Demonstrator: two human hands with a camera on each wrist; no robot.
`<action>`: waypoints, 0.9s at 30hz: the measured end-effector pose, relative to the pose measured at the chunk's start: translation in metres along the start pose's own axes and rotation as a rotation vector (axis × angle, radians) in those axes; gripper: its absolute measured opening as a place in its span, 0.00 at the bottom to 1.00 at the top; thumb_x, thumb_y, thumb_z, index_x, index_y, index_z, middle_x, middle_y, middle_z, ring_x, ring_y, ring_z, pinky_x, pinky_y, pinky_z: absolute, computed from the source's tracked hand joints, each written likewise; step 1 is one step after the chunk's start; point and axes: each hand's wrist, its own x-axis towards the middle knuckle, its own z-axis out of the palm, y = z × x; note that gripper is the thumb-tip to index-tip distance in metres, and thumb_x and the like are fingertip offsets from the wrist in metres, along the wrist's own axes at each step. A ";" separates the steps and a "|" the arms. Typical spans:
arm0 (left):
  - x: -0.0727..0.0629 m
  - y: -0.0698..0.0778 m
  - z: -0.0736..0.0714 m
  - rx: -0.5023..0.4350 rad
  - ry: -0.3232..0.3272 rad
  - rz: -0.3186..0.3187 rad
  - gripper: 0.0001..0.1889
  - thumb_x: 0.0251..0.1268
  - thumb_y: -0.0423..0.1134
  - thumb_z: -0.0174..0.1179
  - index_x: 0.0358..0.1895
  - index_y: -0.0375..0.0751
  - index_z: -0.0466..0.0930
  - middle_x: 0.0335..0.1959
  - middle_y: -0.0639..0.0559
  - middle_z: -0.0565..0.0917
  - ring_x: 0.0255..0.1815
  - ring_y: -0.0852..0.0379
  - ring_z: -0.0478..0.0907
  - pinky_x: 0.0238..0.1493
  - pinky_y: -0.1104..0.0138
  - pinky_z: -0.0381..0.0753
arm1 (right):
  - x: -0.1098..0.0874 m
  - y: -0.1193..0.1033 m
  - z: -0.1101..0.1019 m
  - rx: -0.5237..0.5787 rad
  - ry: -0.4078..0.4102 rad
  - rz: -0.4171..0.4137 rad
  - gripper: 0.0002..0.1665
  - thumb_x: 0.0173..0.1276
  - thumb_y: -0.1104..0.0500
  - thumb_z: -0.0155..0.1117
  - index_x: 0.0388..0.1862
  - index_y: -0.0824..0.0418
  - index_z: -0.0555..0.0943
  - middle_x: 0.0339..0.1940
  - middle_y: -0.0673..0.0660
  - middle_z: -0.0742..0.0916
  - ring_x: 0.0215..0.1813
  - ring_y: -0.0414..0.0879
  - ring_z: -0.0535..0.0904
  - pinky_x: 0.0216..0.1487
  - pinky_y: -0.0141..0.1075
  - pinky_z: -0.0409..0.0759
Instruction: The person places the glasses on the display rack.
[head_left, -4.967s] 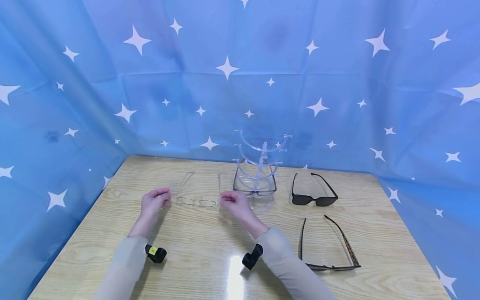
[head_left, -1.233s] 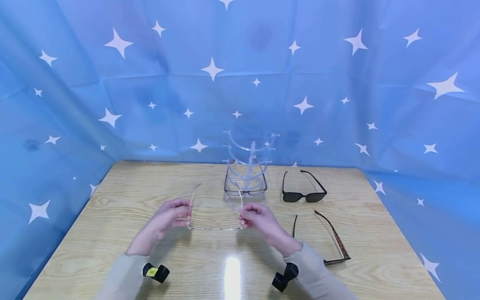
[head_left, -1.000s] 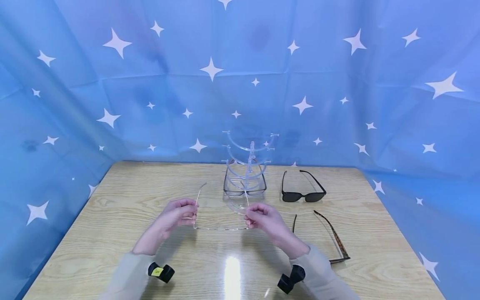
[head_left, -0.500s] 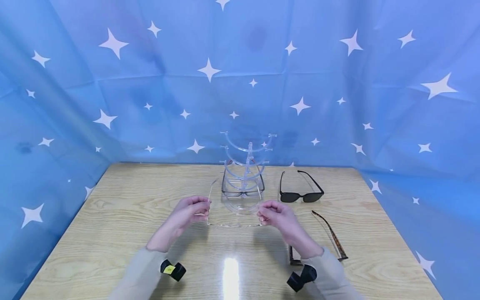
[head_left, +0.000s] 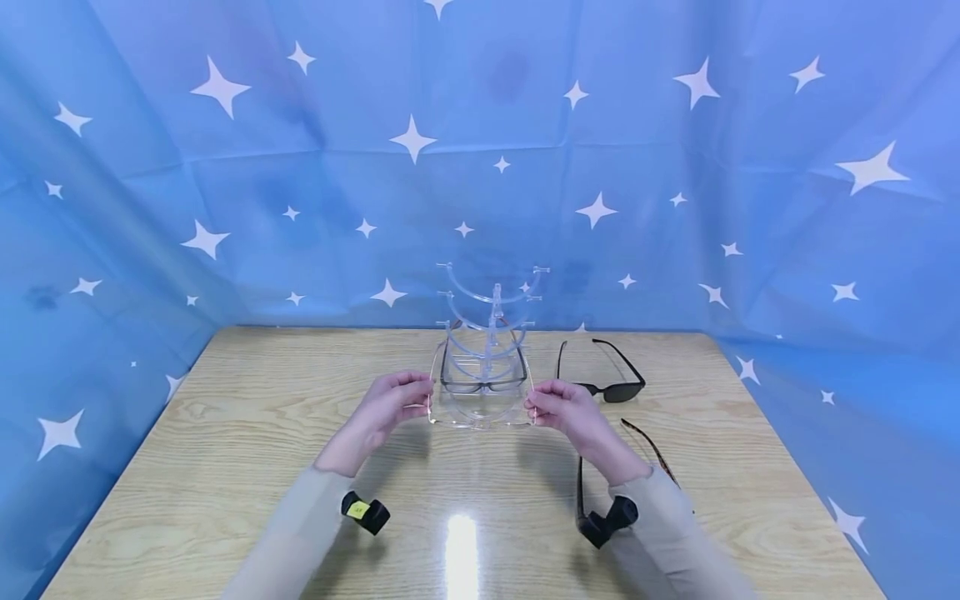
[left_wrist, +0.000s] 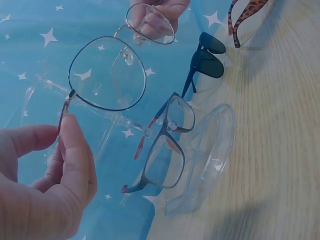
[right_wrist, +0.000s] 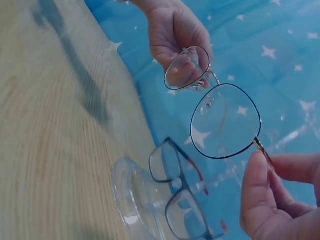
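Observation:
I hold thin wire-rimmed clear glasses (head_left: 480, 422) level in the air, just in front of the clear acrylic tiered stand (head_left: 491, 329). My left hand (head_left: 420, 403) pinches the left hinge and my right hand (head_left: 535, 408) pinches the right one. In the left wrist view, thumb and forefinger (left_wrist: 70, 145) clamp the hinge beside the round lens (left_wrist: 107, 75). The right wrist view shows the same glasses (right_wrist: 225, 120) pinched by my right hand (right_wrist: 267, 165). Dark-framed glasses (head_left: 480, 383) sit on the stand's lowest tier.
Black sunglasses (head_left: 609, 382) lie right of the stand. Tortoiseshell glasses (head_left: 651, 443) lie nearer, partly behind my right forearm. The wooden table (head_left: 225, 467) is walled on three sides by blue star-print cloth (head_left: 225, 183). The stand's upper tiers hold nothing.
Both hands took the wire-rimmed glasses off the table's left side, lifted them, and carried them right and away until they hang in front of the stand.

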 end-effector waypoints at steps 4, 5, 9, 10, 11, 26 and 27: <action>0.010 0.001 0.003 -0.019 0.029 -0.016 0.20 0.66 0.30 0.54 0.55 0.18 0.66 0.31 0.50 0.78 0.29 0.61 0.76 0.34 0.73 0.81 | 0.010 -0.002 -0.005 -0.003 0.005 0.015 0.04 0.67 0.68 0.56 0.40 0.69 0.73 0.30 0.53 0.82 0.31 0.41 0.79 0.33 0.27 0.80; 0.012 0.002 0.003 -0.024 0.033 -0.020 0.20 0.66 0.30 0.54 0.56 0.19 0.66 0.31 0.50 0.78 0.29 0.61 0.76 0.34 0.73 0.81 | 0.012 -0.004 -0.005 -0.006 0.007 0.018 0.04 0.68 0.68 0.56 0.40 0.69 0.73 0.30 0.53 0.82 0.31 0.41 0.79 0.33 0.27 0.80; 0.022 0.005 0.003 -0.041 0.045 -0.024 0.20 0.66 0.30 0.54 0.56 0.20 0.66 0.32 0.49 0.78 0.30 0.61 0.76 0.35 0.74 0.81 | 0.021 -0.011 -0.009 -0.030 0.013 0.029 0.06 0.68 0.66 0.56 0.41 0.69 0.73 0.31 0.53 0.82 0.32 0.41 0.78 0.34 0.27 0.80; 0.024 0.005 0.003 -0.044 0.047 -0.026 0.20 0.66 0.30 0.54 0.56 0.20 0.66 0.32 0.49 0.78 0.31 0.61 0.76 0.35 0.74 0.81 | 0.023 -0.013 -0.009 -0.036 0.018 0.029 0.07 0.68 0.66 0.56 0.42 0.70 0.73 0.31 0.53 0.81 0.33 0.41 0.78 0.34 0.27 0.79; 0.027 0.006 0.003 -0.055 0.053 -0.030 0.20 0.66 0.30 0.54 0.56 0.20 0.66 0.31 0.50 0.78 0.31 0.60 0.76 0.35 0.74 0.81 | 0.026 -0.015 -0.009 -0.044 0.024 0.030 0.08 0.69 0.65 0.56 0.43 0.70 0.72 0.31 0.53 0.81 0.33 0.41 0.78 0.34 0.27 0.79; 0.062 0.022 0.003 -0.118 0.122 -0.079 0.21 0.66 0.29 0.53 0.59 0.21 0.65 0.26 0.52 0.78 0.26 0.63 0.76 0.31 0.77 0.80 | 0.069 -0.029 -0.013 -0.065 0.138 0.088 0.20 0.69 0.65 0.55 0.56 0.77 0.69 0.30 0.52 0.80 0.29 0.39 0.75 0.30 0.23 0.78; 0.064 0.022 0.003 -0.124 0.126 -0.081 0.21 0.65 0.28 0.53 0.59 0.21 0.65 0.25 0.52 0.78 0.26 0.63 0.76 0.30 0.78 0.80 | 0.071 -0.029 -0.013 -0.058 0.141 0.089 0.21 0.69 0.65 0.55 0.56 0.77 0.69 0.30 0.53 0.80 0.28 0.38 0.75 0.30 0.24 0.78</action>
